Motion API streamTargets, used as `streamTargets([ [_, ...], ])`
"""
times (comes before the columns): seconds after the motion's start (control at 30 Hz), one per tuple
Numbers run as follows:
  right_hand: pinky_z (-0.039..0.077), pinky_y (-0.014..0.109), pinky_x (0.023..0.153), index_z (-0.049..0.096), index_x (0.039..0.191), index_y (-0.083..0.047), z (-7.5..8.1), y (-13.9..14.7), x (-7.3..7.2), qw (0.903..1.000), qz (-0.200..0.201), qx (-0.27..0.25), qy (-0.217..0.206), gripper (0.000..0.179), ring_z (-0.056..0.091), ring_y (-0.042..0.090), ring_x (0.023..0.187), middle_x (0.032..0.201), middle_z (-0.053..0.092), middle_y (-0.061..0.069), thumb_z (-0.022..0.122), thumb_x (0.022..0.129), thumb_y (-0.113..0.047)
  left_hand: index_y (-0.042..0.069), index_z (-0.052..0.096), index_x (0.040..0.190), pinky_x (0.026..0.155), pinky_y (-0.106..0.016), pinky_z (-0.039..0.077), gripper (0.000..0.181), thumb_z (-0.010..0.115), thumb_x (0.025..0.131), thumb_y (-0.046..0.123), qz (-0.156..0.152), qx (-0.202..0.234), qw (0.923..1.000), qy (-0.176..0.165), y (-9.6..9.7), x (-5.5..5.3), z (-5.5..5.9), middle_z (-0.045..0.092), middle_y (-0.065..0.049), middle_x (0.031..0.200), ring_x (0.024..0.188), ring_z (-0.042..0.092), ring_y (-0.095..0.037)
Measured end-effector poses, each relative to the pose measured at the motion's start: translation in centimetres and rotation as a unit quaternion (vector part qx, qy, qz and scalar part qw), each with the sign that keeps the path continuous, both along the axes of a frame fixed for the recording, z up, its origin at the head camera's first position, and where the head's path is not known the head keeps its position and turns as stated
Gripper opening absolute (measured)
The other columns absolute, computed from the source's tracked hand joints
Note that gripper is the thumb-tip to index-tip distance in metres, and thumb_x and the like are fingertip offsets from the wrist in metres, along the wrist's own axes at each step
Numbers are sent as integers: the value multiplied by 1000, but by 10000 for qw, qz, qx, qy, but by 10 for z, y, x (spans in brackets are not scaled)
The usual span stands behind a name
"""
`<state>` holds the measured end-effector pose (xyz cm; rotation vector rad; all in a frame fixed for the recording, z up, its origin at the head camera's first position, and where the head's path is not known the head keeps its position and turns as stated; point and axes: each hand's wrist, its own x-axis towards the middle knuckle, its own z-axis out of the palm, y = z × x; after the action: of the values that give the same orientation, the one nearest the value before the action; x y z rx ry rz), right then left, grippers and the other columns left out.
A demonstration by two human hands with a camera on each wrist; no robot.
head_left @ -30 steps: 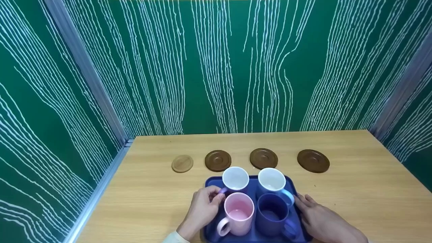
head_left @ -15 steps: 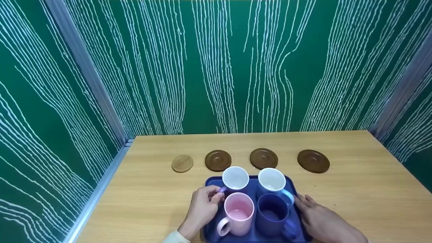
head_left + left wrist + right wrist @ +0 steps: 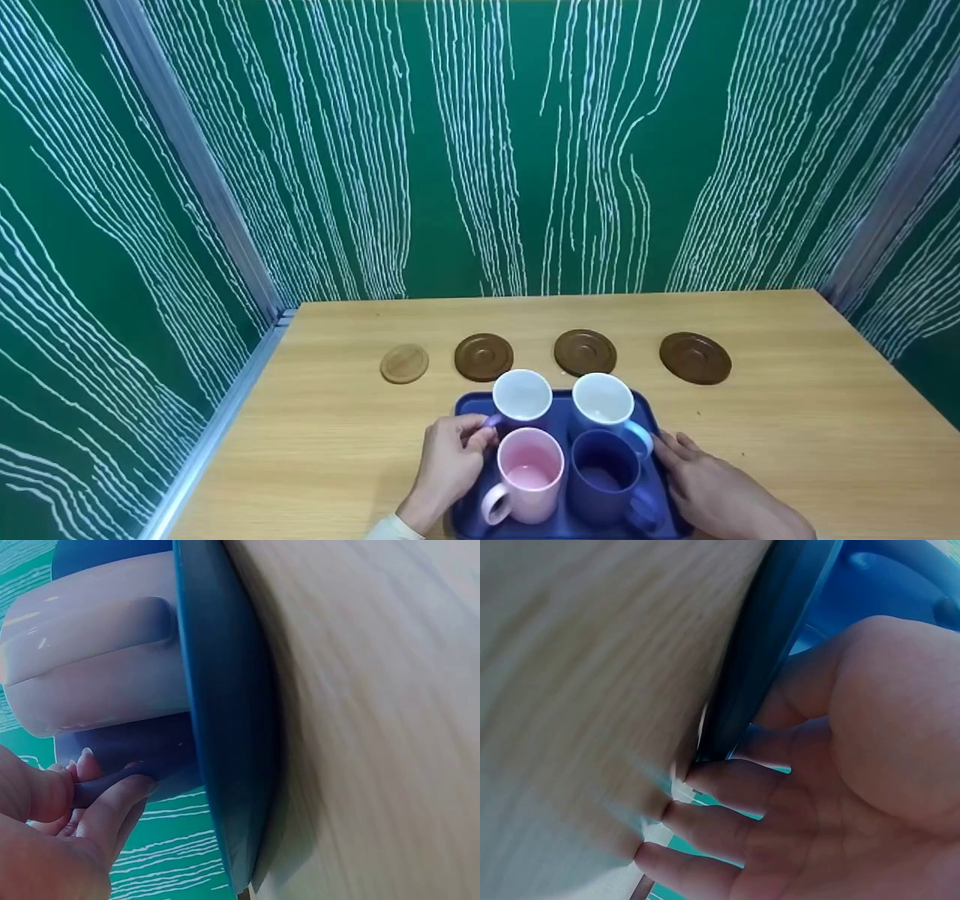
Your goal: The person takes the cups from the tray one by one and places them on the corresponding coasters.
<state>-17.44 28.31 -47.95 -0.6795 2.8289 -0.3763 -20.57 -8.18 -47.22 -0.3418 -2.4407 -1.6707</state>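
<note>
A purple mug (image 3: 522,395) with a white inside is standing on a blue tray (image 3: 469,405), just below the centre of the head view. The left hand (image 3: 450,459) is pinching this mug's handle (image 3: 492,421) from the left; in the left wrist view its thumb and fingers (image 3: 112,811) are closing around the handle at the lower left of the frame.

A light blue mug (image 3: 603,400) is standing to its right, its handle pointing toward the lower right. A pink mug (image 3: 530,465) is sitting below the purple one, with its handle turned to the lower left, and a dark blue mug (image 3: 604,480) is sitting beside the pink one. All four are standing upright.

The right hand (image 3: 712,491) is resting against the tray's right edge with its fingers stretched out and gripping nothing; in the right wrist view several fingertips are touching the tabletop (image 3: 337,435).

Farther up, a small pale coaster (image 3: 404,364) and three dark brown coasters (image 3: 585,352) are lying in a row across the tabletop. Behind them, a green wall (image 3: 536,187) with wavy white lines is filling the upper part of the frame.
</note>
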Motion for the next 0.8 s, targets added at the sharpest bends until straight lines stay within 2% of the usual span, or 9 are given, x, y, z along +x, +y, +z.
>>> streamTargets([
  [0.23,51,62,95,32,160,1,0,1,1,9999,73,12,98,129,43,61,137,161,37,27,65,71,-86,2,77,81,56,-15,43,18,65,89,-9,158,55,9999,5,-1,1,3,71,0,72,63,58,-2],
  [0.53,49,65,98,30,161,-2,2,0,-1,9996,-159,7,-227,129,38,60,140,163,36,25,66,70,-85,3,78,82,64,-17,51,18,66,90,-8,323,348,9989,37,-3,1,12,71,0,73,68,64,-8],
  [0.8,48,66,98,31,161,-1,1,1,-1,9997,-64,-168,-174,123,39,62,138,162,37,24,66,75,-82,3,78,82,65,-18,52,17,67,91,-7,468,491,9975,183,-8,-1,20,73,-2,74,68,65,-7],
])
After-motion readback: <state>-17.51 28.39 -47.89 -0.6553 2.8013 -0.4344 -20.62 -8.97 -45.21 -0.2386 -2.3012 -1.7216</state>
